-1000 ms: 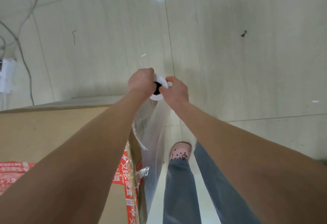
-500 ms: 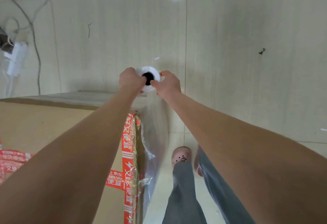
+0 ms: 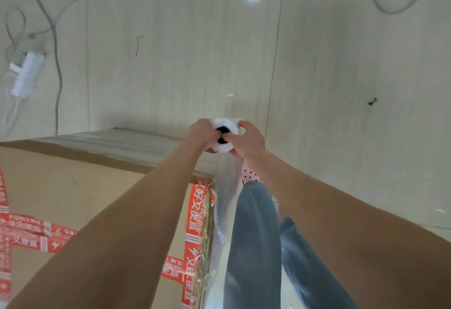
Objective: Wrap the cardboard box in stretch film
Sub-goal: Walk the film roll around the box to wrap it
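A large brown cardboard box (image 3: 73, 191) with red printed tape fills the lower left. Just past its far right corner I hold a white stretch film roll (image 3: 223, 148) upright, its dark core facing me. My left hand (image 3: 201, 134) grips the roll's left side and my right hand (image 3: 247, 141) its right side, thumbs at the core. Clear film (image 3: 225, 198) hangs from the roll down along the box's right edge, and film also lies over the box's far side.
My legs in blue jeans (image 3: 253, 247) and a pink perforated shoe (image 3: 249, 175) stand right of the box on the pale tiled floor (image 3: 341, 89). A white power strip (image 3: 25, 74) with grey cables lies at the far left. A loose cable loops at top right.
Both hands carried the roll along the box's right side to its far right corner, drawing film with them. My view has shifted and more of the box's top shows.
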